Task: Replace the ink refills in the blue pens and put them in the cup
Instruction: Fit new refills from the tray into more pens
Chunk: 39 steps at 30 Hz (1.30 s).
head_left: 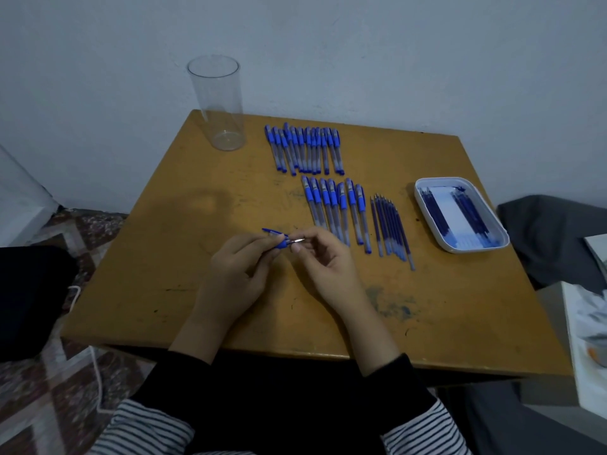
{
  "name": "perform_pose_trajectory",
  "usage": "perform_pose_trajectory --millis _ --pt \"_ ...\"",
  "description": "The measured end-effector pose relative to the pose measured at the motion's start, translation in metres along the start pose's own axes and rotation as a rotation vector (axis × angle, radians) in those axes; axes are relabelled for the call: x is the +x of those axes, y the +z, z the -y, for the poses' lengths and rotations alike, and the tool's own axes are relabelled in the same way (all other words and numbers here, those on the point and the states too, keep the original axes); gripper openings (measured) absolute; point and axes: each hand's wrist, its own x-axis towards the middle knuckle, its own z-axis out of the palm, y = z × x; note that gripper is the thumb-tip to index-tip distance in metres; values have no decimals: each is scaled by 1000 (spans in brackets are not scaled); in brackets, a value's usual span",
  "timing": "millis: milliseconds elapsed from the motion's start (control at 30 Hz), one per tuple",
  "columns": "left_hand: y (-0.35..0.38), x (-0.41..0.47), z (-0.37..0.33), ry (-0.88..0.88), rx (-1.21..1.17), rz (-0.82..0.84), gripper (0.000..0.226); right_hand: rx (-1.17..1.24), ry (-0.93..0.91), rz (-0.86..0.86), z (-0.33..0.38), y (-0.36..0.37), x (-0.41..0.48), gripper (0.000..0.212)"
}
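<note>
Pen [278, 240] lies left-to-right, tip pointing right: your left grip [236, 267] holds the barrel, your right grip [323, 257], nearer the tip, pinches it

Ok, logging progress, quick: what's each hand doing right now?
Left hand: grips the blue pen.
Right hand: pinches the pen's metal tip.

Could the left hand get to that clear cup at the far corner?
Probably yes. Only bare tabletop lies between the left hand and the clear cup; the pen rows lie further right. It does grip a blue pen, which the right hand pinches too.
</note>
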Motion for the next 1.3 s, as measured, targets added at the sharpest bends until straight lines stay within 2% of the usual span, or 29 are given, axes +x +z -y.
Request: perform_pose_trajectory --millis 100,200,300,400,567,767,967,1133,1300 --pt "1 0 -3 9 -4 12 20 -49 39 -25 -4 -1 1 9" --pt "0 2 -4 14 -6 4 20 -36 26 -27 -4 0 1 12" --pt "-1 2 -3 -1 -13 -19 21 23 -12 -48 -1 0 -1 26" --pt "-1 2 -3 14 -14 -16 20 -41 -94 -50 1 -2 -1 22" --pt "-2 1 -3 18 -15 -2 21 -121 -19 -82 -5 -1 2 9" --pt "-1 2 -1 -14 -36 -21 21 -23 -29 -81 0 1 1 24" --pt "-2 1 -1 -7 -46 -10 19 -103 13 -97 -5 0 3 7" --pt "-2 1 0 -37 -71 -2 19 -39 -15 -73 -3 1 2 21" --pt "-4 0 1 -30 -80 5 20 -97 -11 -84 -6 0 3 12"
